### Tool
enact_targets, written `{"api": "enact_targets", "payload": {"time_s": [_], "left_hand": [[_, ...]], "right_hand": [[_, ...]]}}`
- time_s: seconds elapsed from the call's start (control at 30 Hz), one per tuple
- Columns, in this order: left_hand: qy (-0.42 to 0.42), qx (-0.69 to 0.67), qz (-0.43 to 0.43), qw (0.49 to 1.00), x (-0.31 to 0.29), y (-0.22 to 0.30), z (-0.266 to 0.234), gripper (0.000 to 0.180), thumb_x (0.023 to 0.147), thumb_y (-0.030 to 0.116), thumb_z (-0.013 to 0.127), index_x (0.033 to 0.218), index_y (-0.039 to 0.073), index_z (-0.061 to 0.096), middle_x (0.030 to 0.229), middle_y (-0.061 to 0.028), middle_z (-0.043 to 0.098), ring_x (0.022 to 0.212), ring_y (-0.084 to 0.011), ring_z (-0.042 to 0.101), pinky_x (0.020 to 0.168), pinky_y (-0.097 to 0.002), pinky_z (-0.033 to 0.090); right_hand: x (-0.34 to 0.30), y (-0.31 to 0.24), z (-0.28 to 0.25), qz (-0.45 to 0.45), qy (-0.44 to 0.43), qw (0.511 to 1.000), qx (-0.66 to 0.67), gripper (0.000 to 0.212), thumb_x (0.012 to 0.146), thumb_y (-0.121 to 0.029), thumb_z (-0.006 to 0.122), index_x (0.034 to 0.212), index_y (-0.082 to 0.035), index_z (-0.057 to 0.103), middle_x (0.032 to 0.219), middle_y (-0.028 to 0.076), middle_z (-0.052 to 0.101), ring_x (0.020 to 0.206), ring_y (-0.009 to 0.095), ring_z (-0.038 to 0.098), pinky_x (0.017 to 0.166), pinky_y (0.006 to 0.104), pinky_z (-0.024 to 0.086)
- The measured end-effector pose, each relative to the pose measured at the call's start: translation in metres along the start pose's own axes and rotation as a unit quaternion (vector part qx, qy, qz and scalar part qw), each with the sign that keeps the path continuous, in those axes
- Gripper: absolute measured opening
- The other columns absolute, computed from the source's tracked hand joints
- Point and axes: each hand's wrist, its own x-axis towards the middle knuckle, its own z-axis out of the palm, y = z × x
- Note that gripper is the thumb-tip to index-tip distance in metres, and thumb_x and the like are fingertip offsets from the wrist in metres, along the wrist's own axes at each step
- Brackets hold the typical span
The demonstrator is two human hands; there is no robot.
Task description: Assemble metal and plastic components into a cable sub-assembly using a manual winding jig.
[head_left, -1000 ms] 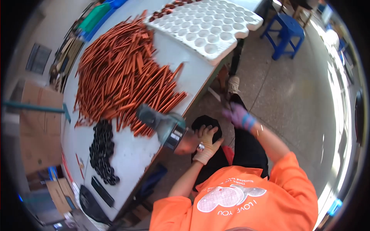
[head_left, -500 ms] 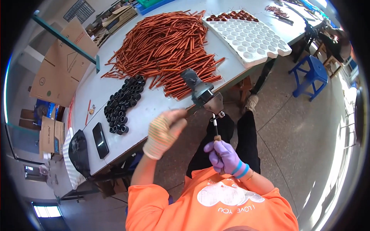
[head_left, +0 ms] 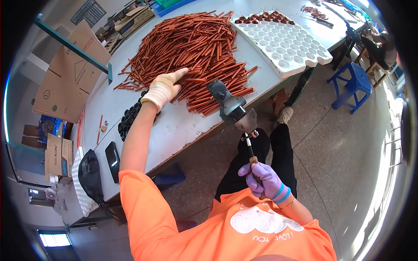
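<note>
My left hand (head_left: 164, 89), in a pale striped glove, reaches over the near side of a big pile of thin copper-coloured rods (head_left: 183, 41). Its index finger stretches out against the rods, and nothing shows held in it. In a purple glove, my right hand (head_left: 265, 180) is closed around the wooden handle of a thin tool (head_left: 253, 160) with a black and white shaft. The shaft's tip meets a small metal part at the lower end of a dark grey bench fixture (head_left: 235, 108), which juts out past the table edge.
Black ring-shaped parts (head_left: 127, 124) lie partly behind my left arm, near a phone (head_left: 112, 162) and a black bag (head_left: 90, 176). A white tray with round hollows (head_left: 287, 48) holds several copper-coloured pieces at its far edge. A blue stool (head_left: 352, 87) stands on the floor at right.
My left hand has moved from beside the fixture, forward and left onto the rod pile. My right hand still grips the tool, nearly in place. The view has shifted slightly.
</note>
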Motion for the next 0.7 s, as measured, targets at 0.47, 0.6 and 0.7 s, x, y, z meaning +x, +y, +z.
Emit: {"api": "enact_targets", "payload": {"time_s": [0.47, 0.6, 0.7], "left_hand": [[0.366, -0.022, 0.124, 0.922, -0.014, 0.019, -0.047, 0.024, 0.08, 0.002, 0.071, 0.101, 0.013, 0.074, 0.088, -0.0014, 0.072, 0.076, -0.0198, 0.065, 0.07, -0.0312, 0.053], [0.321, -0.252, 0.182, 0.894, -0.081, 0.112, -0.041, 0.012, 0.085, 0.001, 0.068, 0.095, 0.004, 0.072, 0.082, -0.0036, 0.067, 0.074, -0.0165, 0.058, 0.065, -0.0269, 0.048], [-0.253, -0.533, -0.013, 0.807, -0.139, 0.182, -0.047, 0.016, 0.083, -0.001, 0.065, 0.096, 0.003, 0.073, 0.101, -0.0104, 0.065, 0.075, -0.0163, 0.059, 0.064, -0.0244, 0.046]], "right_hand": [[-0.003, 0.007, 0.004, -0.026, -0.049, 0.997, 0.054, 0.029, 0.098, -0.024, 0.049, 0.107, 0.002, 0.06, 0.054, 0.002, 0.044, 0.038, 0.008, 0.027, 0.034, 0.0223, 0.023], [-0.007, 0.002, 0.005, -0.175, -0.076, 0.98, 0.057, 0.026, 0.096, -0.021, 0.052, 0.106, 0.002, 0.059, 0.052, 0.001, 0.043, 0.037, 0.008, 0.027, 0.033, 0.0221, 0.022], [-0.013, -0.015, 0.026, -0.222, -0.056, 0.969, 0.092, 0.021, 0.091, -0.016, 0.053, 0.101, 0.001, 0.06, 0.049, 0.0, 0.042, 0.037, 0.007, 0.027, 0.033, 0.0218, 0.022]]}}
